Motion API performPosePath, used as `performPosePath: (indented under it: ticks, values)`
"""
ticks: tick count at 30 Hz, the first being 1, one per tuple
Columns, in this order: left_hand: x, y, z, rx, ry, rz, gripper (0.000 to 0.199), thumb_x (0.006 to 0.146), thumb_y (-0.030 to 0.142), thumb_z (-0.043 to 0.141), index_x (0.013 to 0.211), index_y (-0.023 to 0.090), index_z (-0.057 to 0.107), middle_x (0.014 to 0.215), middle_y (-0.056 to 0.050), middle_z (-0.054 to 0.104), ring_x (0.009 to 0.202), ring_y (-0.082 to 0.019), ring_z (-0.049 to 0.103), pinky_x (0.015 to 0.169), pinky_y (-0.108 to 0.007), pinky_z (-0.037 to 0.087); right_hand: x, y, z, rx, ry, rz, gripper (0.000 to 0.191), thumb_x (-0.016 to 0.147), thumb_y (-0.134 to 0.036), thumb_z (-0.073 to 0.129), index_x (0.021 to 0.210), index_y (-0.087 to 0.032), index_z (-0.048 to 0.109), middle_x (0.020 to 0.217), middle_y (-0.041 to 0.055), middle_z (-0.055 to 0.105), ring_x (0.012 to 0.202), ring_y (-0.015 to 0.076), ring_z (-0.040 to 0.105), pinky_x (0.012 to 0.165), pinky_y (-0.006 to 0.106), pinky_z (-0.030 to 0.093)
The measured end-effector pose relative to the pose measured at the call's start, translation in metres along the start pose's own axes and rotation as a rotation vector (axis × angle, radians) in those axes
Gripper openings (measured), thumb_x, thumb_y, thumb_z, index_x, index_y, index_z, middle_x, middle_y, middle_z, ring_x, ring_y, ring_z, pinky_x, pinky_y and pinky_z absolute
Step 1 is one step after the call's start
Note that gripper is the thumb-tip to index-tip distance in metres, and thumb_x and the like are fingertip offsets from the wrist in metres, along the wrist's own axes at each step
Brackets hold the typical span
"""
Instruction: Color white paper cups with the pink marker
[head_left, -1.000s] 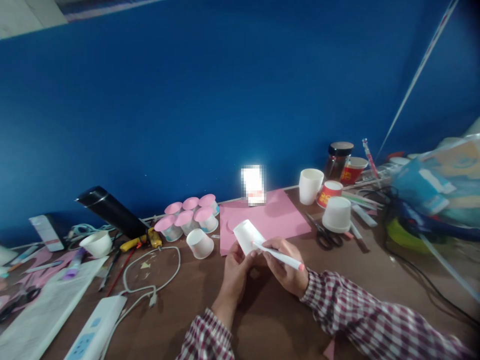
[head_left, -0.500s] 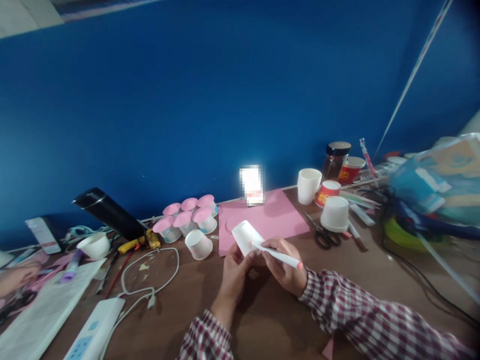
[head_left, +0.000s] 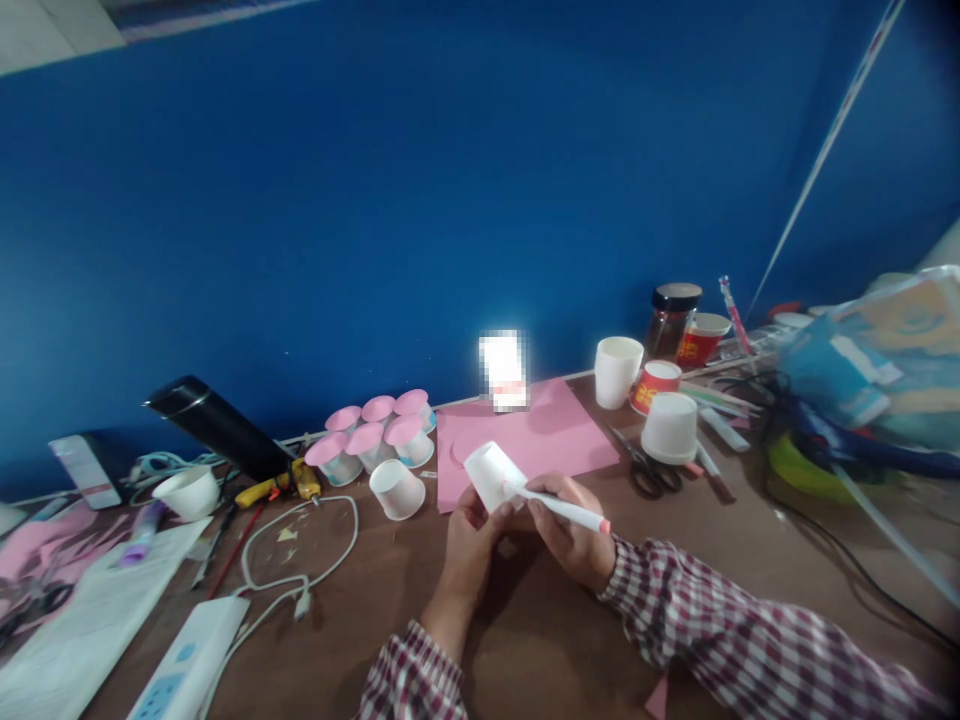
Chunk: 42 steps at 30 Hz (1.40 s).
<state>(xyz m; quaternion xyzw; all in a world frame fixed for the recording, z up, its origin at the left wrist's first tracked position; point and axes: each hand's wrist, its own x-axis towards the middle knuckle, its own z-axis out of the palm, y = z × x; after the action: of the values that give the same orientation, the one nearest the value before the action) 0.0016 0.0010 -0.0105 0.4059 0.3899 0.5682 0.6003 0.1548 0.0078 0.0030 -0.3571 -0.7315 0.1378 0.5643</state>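
A white paper cup [head_left: 493, 474] lies tilted in my left hand [head_left: 474, 535], whose fingers are wrapped round its lower part. My right hand [head_left: 568, 530] grips a white marker pen [head_left: 568, 512] with a reddish end pointing right. The pen's tip meets the side of the cup, where faint reddish marks show. Behind the cup lies a sheet of pink paper [head_left: 551, 430]. To the left stands another white paper cup [head_left: 397, 489], beside several cups with pink tops [head_left: 367, 438].
Scissors [head_left: 651, 474] and an upturned white cup [head_left: 670, 428] sit at the right, near a red cup [head_left: 655, 386] and a dark-lidded jar [head_left: 673, 318]. At the left are a power strip [head_left: 191, 655], a white cable [head_left: 304, 580], a glue gun [head_left: 274, 487] and a black bottle [head_left: 221, 425].
The pen has shifted slightly right and down along the cup with my right hand. Another person's hand at the far left has gone out of view.
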Motion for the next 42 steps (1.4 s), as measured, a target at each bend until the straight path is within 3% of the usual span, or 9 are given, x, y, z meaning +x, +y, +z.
performPosePath:
  ticks: [42]
  values:
    - [-0.0014, 0.0008, 0.0014, -0.017, 0.053, 0.005, 0.049, 0.069, 0.036, 0.078, 0.110, 0.012, 0.064, 0.106, -0.014, 0.071, 0.099, -0.028, 0.066, 0.093, -0.040, 0.047, 0.0063, -0.0032, -0.0045, -0.011, 0.024, 0.082, 0.008, 0.090, -0.022, 0.051, 0.093, -0.020, 0.059, 0.078, 0.0035, 0.066, 0.068, 0.0157, 0.064, 0.066, 0.027, 0.053]
